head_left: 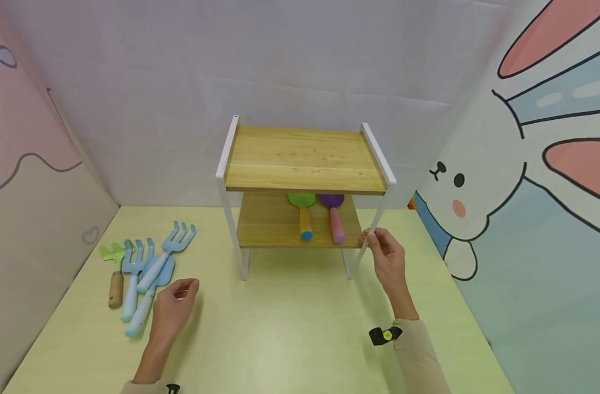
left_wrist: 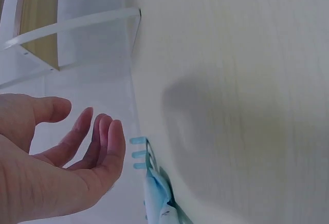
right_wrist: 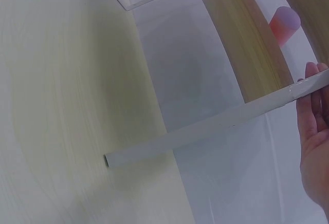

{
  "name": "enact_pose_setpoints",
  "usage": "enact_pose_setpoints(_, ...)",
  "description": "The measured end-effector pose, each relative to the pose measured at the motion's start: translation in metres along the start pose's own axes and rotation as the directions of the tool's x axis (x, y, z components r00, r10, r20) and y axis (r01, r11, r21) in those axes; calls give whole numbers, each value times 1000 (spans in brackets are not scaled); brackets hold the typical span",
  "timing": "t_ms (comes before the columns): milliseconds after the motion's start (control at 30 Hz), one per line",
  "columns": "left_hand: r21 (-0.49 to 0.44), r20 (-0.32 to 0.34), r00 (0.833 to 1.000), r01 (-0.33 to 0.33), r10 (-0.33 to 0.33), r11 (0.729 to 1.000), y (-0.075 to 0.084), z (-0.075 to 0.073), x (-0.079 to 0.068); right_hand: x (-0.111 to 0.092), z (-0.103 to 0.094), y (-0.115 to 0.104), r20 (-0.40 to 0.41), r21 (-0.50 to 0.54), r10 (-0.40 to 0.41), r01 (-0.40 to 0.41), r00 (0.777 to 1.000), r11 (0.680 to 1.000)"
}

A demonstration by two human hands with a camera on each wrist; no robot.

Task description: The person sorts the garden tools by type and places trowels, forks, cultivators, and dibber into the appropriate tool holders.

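Note:
A two-tier wooden shelf rack (head_left: 304, 161) with white metal legs stands on the table. My right hand (head_left: 390, 264) grips its front right leg (right_wrist: 221, 121), thumb in front and fingers behind, level with the lower board. On that board lie a green toy shovel with a yellow handle (head_left: 306, 221) and a purple one with a pink handle (head_left: 336, 224), handles toward me. My left hand (head_left: 173, 307) is empty, its fingers loosely curled, above the table beside a pile of garden tools. In the left wrist view, the left hand (left_wrist: 67, 162) has a gap between thumb and fingers.
At the left lie a light blue hand fork (head_left: 154, 271), a second blue fork (head_left: 130, 293), a blue trowel (head_left: 141, 313) and a green rake with a wooden handle (head_left: 115, 289), partly overlapping. A white cloth wall (head_left: 157, 137) stands behind, and a rabbit-printed panel (head_left: 541, 219) at right.

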State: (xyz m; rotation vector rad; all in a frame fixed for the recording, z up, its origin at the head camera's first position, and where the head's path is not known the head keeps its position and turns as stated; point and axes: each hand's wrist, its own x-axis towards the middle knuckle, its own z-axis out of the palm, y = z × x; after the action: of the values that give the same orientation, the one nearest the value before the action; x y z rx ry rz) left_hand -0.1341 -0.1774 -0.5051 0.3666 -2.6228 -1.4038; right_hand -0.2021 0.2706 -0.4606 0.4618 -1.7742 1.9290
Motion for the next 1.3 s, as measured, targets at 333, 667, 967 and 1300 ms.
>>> enact_pose_setpoints(333, 35, -78, 997, -26, 28, 999, -13, -13, 5, 0, 1, -2, -26, -28, 25, -26, 999, 999)
enact_pose_setpoints(667, 22, -129, 992, -5, 8, 1000, -21, -21, 11, 0, 1, -2, -17, -22, 21, -21, 1000, 1000)
enact_pose_setpoints(967, 48, -174, 985, 19, -10, 999, -25, -31, 20, 0, 0, 1, 4, -5, 5, -5, 1000, 1000)
enact_pose_setpoints(1300, 52, -147, 989, 39, -31, 998, -31, -41, 33, 0, -1, 0, 9, -17, -3, 3, 1000, 1000)
